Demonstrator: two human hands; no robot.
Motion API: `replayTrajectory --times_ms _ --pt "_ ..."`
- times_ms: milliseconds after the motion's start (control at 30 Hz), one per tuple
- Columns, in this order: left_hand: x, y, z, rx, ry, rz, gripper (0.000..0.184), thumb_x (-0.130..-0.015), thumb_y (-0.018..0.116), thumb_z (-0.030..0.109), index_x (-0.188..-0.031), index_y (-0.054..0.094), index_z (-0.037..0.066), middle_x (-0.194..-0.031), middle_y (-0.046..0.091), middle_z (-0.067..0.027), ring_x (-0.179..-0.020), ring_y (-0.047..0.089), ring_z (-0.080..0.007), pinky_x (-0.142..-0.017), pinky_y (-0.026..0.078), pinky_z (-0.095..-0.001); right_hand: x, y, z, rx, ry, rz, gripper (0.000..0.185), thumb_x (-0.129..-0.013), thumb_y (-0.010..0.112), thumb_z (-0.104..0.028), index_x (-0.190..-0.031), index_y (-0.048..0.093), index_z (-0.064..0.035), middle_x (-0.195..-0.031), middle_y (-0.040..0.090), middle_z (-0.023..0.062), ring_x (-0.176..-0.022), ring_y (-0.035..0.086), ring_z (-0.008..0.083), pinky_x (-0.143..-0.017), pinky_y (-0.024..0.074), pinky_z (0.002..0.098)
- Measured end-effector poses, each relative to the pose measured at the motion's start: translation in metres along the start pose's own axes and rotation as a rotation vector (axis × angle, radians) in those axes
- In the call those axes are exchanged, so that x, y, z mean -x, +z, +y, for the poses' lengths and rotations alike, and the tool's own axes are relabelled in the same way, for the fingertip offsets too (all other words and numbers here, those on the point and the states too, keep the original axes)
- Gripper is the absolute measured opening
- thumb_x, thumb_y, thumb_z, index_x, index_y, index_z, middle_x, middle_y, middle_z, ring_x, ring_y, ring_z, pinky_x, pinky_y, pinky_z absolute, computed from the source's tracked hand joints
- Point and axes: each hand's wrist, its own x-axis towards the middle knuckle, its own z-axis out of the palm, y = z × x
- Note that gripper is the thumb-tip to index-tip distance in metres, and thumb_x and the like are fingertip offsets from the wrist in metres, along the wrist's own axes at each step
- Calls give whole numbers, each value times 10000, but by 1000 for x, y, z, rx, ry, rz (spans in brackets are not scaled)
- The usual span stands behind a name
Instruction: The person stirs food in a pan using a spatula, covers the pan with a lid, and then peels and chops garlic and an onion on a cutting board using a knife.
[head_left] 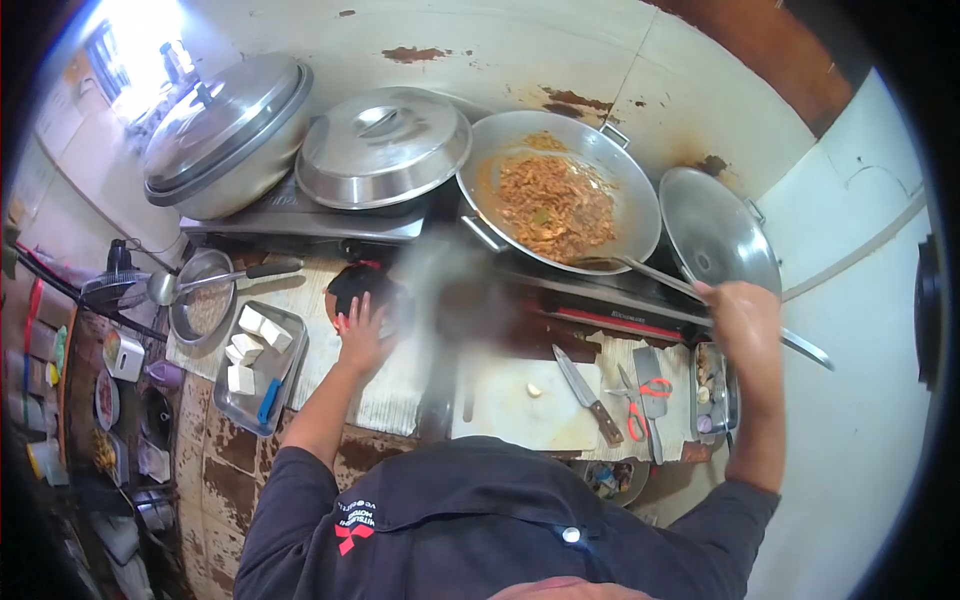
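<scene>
My right hand (742, 312) is closed round the handle of a long metal spatula (665, 281). Its far end reaches the near rim of a wide metal wok (640, 205), where its head is hard to make out. Reddish-brown cooked food (555, 205), in small pieces, lies in the wok. On the left, my left hand (365, 328) has its fingers spread at a dark rounded thing (350, 290) on the counter; its kind is unclear. A smeared grey patch hides the area just right of that hand.
Lidded pots (385, 150) stand at the back left, and a large metal lid (715, 230) leans right. White blocks (262, 325) and a blue-handled knife (269, 400) lie in a tray. A cutting board (490, 415), knife (590, 395) and scissors (636, 410) lie in front.
</scene>
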Motion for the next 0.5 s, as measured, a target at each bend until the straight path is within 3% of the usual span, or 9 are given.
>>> replayTrajectory --times_ms 33,100,167,267,367,500 --pt "1 -1 0 -1 2 1 701 -775 573 501 -1360 364 176 -1503 127 -146 -1375 105 -370 -1031 118 -634 -11 22 -6 -58 -8 -33 269 -859 517 -175 -683 654 -25 -679 602 175 -651 602 327 -613 469 415" --pt "2 0 3 5 3 -4 705 -773 574 503 -1360 363 175 -1504 124 -146 -1375 105 -370 -1031 118 -633 -41 89 -12 -66 -109 193 184 -845 503 -153 -776 646 -61 -671 616 147 -632 622 305 -610 490 414" --pt "1 0 2 9 -3 -9 708 -771 576 504 -1360 364 174 -1505 121 -145 -1375 104 -370 -1032 117 -632 -69 114 -30 36 -17 96 160 -829 507 -153 -831 657 -99 -674 629 120 -666 649 275 -589 501 399" --pt "0 0 -1 -3 -1 -38 715 -770 578 504 -1365 358 173 -1506 118 -144 -1376 103 -370 -1034 113 -630 -68 98 -13 32 -28 174 182 -845 507 -180 -813 674 -113 -688 639 120 -674 653 272 -598 503 393" --pt "0 3 -1 -12 4 -18 723 -771 577 506 -1371 348 174 -1507 113 -144 -1376 102 -371 -1035 112 -628 -40 27 5 118 136 87 283 -861 539 -270 -740 699 -71 -762 661 145 -739 657 286 -655 504 401" --pt "2 6 -3 -19 24 25 721 -770 579 504 -1370 351 175 -1507 115 -144 -1375 101 -370 -1035 114 -628 -47 39 23 172 223 -57 293 -872 527 -278 -768 696 -62 -763 661 150 -759 655 292 -679 501 415"
